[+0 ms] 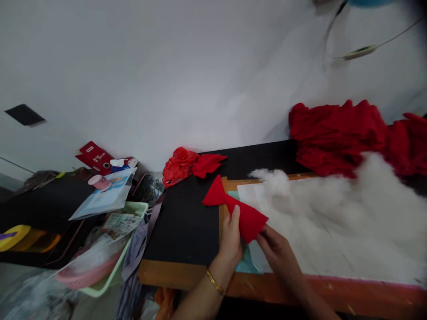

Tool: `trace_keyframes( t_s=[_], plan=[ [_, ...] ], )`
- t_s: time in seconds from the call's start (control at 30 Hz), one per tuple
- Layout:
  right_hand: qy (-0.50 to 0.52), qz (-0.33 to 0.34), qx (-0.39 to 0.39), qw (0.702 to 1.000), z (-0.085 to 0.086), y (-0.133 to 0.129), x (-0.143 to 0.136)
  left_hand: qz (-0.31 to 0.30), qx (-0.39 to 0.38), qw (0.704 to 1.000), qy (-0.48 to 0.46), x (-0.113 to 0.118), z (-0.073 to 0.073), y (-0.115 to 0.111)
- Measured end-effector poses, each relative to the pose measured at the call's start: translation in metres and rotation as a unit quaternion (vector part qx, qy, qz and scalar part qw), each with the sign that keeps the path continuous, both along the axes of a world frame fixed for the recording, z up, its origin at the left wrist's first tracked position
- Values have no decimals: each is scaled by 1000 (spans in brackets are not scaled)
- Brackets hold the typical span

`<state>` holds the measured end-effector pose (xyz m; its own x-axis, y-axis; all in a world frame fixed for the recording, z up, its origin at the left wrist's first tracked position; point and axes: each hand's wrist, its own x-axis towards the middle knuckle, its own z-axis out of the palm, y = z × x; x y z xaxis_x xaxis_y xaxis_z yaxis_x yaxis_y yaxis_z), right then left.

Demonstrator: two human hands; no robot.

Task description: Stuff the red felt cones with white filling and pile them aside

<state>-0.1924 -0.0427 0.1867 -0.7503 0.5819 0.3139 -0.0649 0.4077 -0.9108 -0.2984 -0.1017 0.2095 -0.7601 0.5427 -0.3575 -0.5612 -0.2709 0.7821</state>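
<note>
Fingers of the left hand (231,238) grasp a red, bow-shaped fabric piece (247,218) (probably light, soft, best held by its waist) over the black tabletop (188,222), the right hand's (276,246) grip at its edge unclear.

Small soft-goods workshop, seemingly. Evidence: table (187,231), black-topped, brown-edged; loose white stuffing (363,222), heaped, right; red fabric (336,133), piled, far right; red cloth piece (248,218), shaped, near centre; red plastic bag (178,165), far side; pale green basket (139,206) with printed paper (125,224), left.
</note>
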Motion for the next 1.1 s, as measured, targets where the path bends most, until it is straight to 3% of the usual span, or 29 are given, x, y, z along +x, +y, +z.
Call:
trace_keyframes(
  t_s=[0.1, 0.27, 0.33, 0.43, 0.57, 0.7, 0.8, 0.87, 0.97, 1.1],
  plan=[
    [-9, -51, -71, 996, 1, 4, 2, -25, 24, 998, -48, 6, -1, -2],
    [-22, -29, 113, 993, -11, 3, -5, -21, -16, 1000, -3, 15, -8, -2],
    [-12, -14, 135, 991, -11, 3, -4, -14, -15, 1000, 2, 14, -8, -3],
    [-12, -18, 48, 999, -6, 6, 2, -27, 30, 999, -19, 8, -4, -6],
    [-24, -94, -49, 994, -2, 11, 9, -47, 81, 990, -101, 1, 3, -9],
    [-41, -84, 72, 993, -5, 12, 1, -53, 78, 984, -152, 3, 5, -4],
    [-37, -46, 206, 977, -9, 9, -9, -44, 27, 991, -120, 10, 6, -1],
    [-24, -37, 248, 968, -9, 8, -11, -34, 8, 994, -103, 12, 6, -1],
    [12, -44, 204, 978, -3, 9, -7, -34, 43, 987, -152, 10, 4, -2],
    [33, -101, 125, 987, 9, 11, 5, -31, 84, 967, -238, 2, -1, -5]
  ],
)
